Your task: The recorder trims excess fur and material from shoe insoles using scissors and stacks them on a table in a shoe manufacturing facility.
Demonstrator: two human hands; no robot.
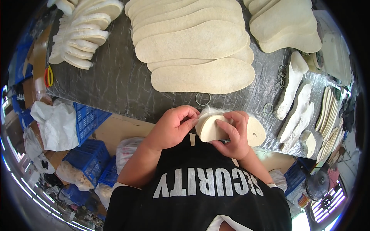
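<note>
Insole bundle [210, 129], cream, folded, fleecy-edged: one, at the near edge of the tabletop [111, 77]. Right hand [237, 134]: clamped on bundle. Left hand [175, 127]: thumb and forefinger close together beside it; pinch, cannot tell. Handling: best kept firmly pressed, layers flush.

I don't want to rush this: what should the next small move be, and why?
Probably steady the insoles with the right hand and even their ends with the left: the right hand grips them, the left thumb and forefinger are beside their fluffy edge, and the ends look offset.
</note>
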